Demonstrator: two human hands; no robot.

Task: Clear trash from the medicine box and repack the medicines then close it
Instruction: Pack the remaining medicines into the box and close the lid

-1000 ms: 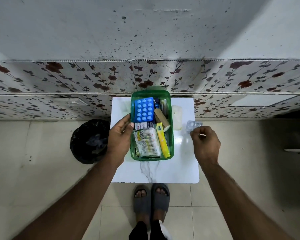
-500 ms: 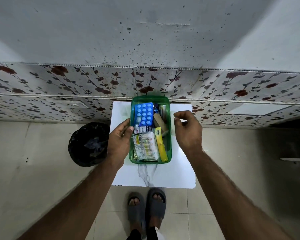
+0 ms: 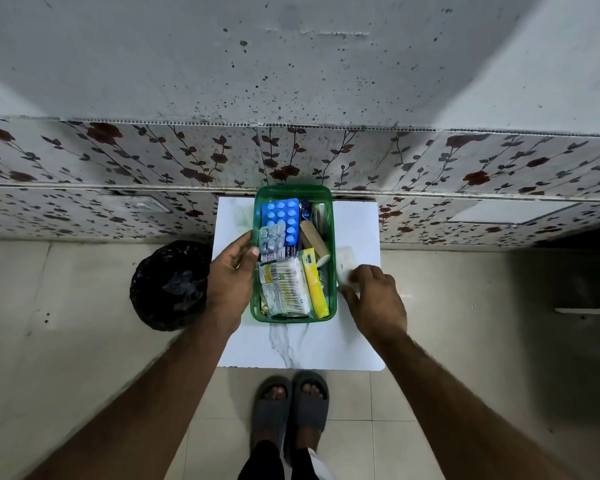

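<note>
A black bin bag (image 3: 169, 285), crinkled and glossy, sits on the tiled floor just left of the white marbled surface (image 3: 326, 344). On it stands the green translucent medicine box (image 3: 293, 252), lid off, packed with a blue blister pack (image 3: 280, 216), a silver foil strip (image 3: 271, 238), a cotton-bud packet (image 3: 284, 289) and a yellow tube (image 3: 314, 282). The left hand (image 3: 232, 275) rests loosely open against the box's left wall. The right hand (image 3: 374, 299) pinches a pale, soft-looking white piece (image 3: 345, 263) lying beside the box's right wall.

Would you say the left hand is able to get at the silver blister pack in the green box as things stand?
Probably yes: the left hand rests at the green box wall, and the silver blister pack lies uncovered on top, beside its thumb.
</note>
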